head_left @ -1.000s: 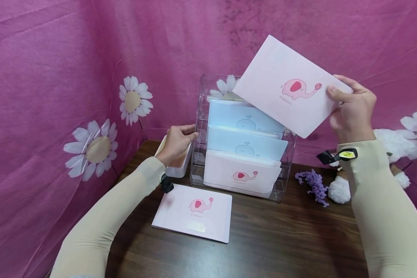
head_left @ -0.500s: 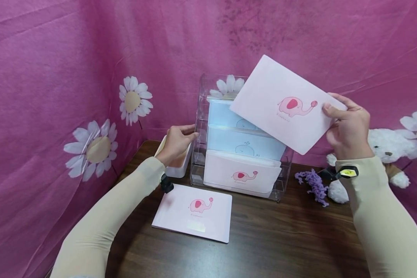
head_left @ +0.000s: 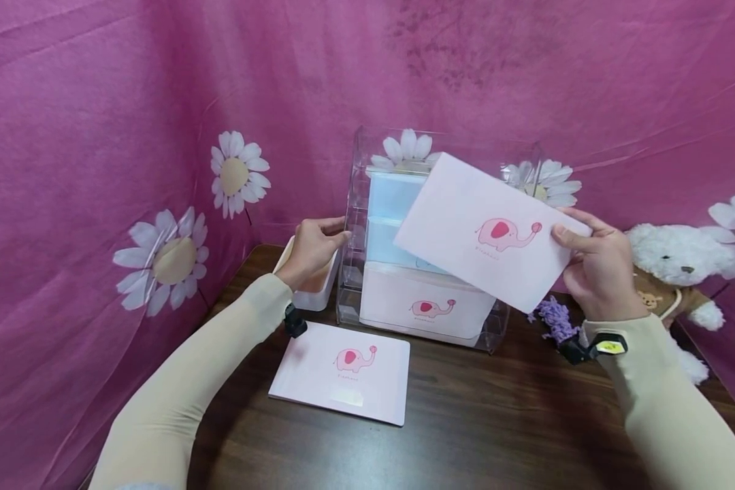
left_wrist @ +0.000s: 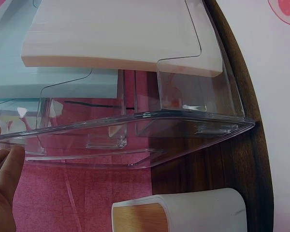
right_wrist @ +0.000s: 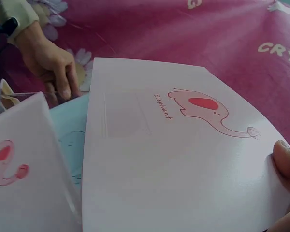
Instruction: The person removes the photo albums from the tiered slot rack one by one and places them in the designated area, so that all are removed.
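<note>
- Right grip (head_left: 600,272) pinched a pink booklet (head_left: 471,211) by its right-hand end, thumb flat against the printed front.
- Booklet extended leftward from those fingers, above the counter (head_left: 496,422) and in view before the right half of a clear rack (head_left: 351,292); whether it touched the rack could not be told.
- Its long axis ran aslant, the free left end high and the held end low, a steeper slant than that of the front pink booklets (head_left: 392,299) standing in the rack.
- Printed elephant faced the wearer, trunk and ball aimed at the right thumb.
- Left grip (head_left: 312,248), the farther of the two from the booklet, pinched the rack's left side edge, above a white box (head_left: 314,301).
- Blue booklets (head_left: 382,238) stood in the tiers behind, while another elephant booklet (head_left: 309,367) lay flat on the counter, before the rack.
</note>
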A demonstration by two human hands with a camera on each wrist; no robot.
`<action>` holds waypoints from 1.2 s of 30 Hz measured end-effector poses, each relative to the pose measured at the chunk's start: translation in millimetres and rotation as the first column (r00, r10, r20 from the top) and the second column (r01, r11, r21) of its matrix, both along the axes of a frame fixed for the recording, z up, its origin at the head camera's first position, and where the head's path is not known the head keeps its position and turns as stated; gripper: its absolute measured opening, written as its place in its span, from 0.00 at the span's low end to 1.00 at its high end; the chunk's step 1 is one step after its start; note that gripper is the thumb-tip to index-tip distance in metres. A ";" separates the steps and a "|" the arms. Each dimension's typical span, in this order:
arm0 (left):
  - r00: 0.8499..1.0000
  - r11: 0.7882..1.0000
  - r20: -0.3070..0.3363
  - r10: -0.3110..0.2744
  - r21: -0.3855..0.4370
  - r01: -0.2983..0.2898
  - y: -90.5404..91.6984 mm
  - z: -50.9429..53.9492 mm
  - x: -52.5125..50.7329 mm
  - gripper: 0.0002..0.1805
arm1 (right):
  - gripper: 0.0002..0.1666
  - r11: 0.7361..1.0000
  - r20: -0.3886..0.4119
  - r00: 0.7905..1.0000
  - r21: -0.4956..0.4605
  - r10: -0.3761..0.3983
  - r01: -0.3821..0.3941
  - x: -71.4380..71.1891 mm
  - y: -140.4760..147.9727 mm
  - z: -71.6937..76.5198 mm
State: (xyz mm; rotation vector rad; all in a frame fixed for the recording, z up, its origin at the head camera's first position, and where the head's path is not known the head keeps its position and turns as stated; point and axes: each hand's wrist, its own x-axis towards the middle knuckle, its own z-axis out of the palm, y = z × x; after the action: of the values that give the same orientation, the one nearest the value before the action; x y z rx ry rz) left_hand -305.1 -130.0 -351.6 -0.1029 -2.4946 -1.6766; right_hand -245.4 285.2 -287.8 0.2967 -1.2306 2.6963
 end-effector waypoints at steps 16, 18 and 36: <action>1.000 1.000 0.022 0.014 -0.008 -0.014 1.2 2.1 2.2 0.24 | 0.20 0.984 0.046 0.986 0.072 0.158 -0.161 34.2 5.5 -48.0; 1.000 1.000 0.022 0.014 -0.008 -0.014 1.1 2.2 2.5 0.24 | 0.21 0.977 0.060 0.979 0.081 0.192 -0.197 37.9 7.5 -54.0; 1.000 1.000 0.016 0.003 -0.011 -0.003 0.6 0.8 2.5 0.25 | 0.24 0.902 0.180 0.938 0.271 0.295 -0.336 62.6 19.0 -104.1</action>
State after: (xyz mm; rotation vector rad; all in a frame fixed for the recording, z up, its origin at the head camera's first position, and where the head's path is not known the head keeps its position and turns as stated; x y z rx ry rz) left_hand -302.6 -129.5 -350.8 -0.0869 -2.5143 -1.6693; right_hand -182.8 304.2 -391.9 0.3877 -1.7785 2.8262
